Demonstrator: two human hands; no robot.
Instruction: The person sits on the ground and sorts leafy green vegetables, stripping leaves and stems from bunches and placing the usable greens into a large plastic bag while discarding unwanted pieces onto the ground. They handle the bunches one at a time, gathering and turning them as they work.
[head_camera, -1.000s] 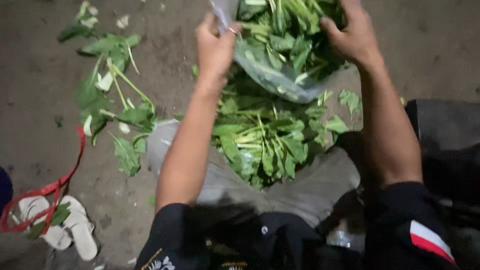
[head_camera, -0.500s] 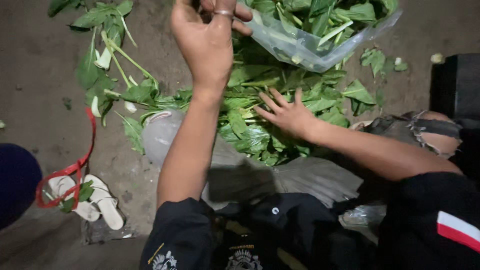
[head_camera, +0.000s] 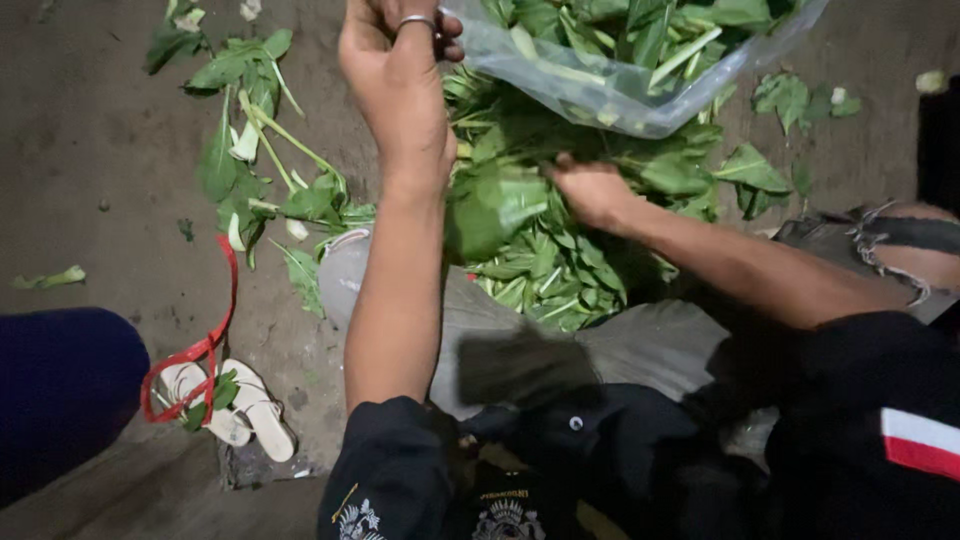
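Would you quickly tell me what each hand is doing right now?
Left hand: closed, holding the rim of the clear bag of greens.
Right hand: closed on a bunch of leaves from the pile.

Plastic bag (head_camera: 640, 95): above leaf pile (head_camera: 540, 250), leaves inside. Left hand (head_camera: 400, 80) at bag's left edge; right hand (head_camera: 595, 190) in pile, possibly gripping. Sandal (head_camera: 245, 410), ribbon (head_camera: 205, 340): far left.

Clear plastic bag (head_camera: 640, 95) at top of view, mouth gripped at its left edge by left hand (head_camera: 400, 85), sagging rightward, stuffed with greens (head_camera: 610, 30). Bag see-through, colourless, soft and crumpled. Hangs above greens pile (head_camera: 540, 250). No labels, signs or screens visible.
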